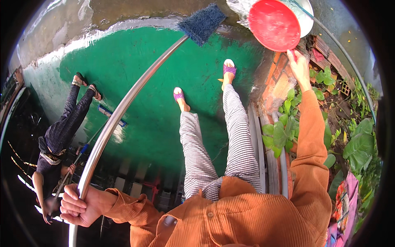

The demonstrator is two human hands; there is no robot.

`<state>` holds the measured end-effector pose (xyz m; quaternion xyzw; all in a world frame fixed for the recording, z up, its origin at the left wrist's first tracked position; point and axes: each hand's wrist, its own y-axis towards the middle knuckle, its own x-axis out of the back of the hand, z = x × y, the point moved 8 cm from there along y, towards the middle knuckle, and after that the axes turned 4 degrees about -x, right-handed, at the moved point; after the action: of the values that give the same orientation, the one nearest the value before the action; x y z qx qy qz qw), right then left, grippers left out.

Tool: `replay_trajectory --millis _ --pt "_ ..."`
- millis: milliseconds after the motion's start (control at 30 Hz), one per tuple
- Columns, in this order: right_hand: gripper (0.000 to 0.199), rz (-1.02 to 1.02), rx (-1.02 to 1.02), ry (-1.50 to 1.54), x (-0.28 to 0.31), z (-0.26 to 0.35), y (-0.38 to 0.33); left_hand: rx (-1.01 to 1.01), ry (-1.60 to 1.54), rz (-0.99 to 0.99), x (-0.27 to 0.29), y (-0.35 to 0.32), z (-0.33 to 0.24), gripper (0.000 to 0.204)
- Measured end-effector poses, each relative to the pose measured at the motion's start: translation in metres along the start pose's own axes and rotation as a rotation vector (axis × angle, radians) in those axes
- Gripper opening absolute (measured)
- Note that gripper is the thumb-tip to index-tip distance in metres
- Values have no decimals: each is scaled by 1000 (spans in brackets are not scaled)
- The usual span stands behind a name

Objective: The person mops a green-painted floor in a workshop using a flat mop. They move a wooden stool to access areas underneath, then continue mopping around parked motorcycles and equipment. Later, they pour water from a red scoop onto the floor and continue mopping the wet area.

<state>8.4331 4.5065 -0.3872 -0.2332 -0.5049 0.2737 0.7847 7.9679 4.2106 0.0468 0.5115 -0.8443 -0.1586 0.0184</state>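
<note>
My left hand (80, 206) is wrapped around the shiny metal pole of a mop (119, 111). The mop's flat blue fluffy head (201, 24) rests on the wet ground at the far edge of the green floor. Out to the far right, my right hand (299, 68) grips the near edge of a round red basin (273, 25); water shows inside it. Partly hidden behind the basin is a white round container (305, 20), with a grey-blue hose (345, 51) running from it along the right side. White, splashing water (239, 9) lies just left of the basin.
A co-worker (59, 127) at the left holds a pole with a flat blue-edged head (112, 115) on the green floor (144, 61). A low brick edge (276, 78), a grey pipe (283, 173) and leafy plants (284, 133) border my right side. Patterned cloth (343, 206) hangs lower right.
</note>
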Motion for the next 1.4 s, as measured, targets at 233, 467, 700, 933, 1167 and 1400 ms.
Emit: replay_trajectory --millis 233,467,700,933,1167,1400 --pt "37 145 -75 87 -64 53 -30 28 -8 -36 35 9 9 39" --pt "37 -83 58 -275 -71 122 -57 -17 9 -68 52 2 4 38" --pt "39 -76 199 -261 -104 160 -80 -31 63 16 47 7 4 35" --pt "46 -231 105 -375 -72 143 -67 -57 72 -46 34 9 4 41" --pt "54 -319 -57 -557 17 26 49 -34 36 -8 25 12 0 42" --pt "38 -50 -253 -614 -59 -11 126 -23 -17 -3 14 9 -2 39"
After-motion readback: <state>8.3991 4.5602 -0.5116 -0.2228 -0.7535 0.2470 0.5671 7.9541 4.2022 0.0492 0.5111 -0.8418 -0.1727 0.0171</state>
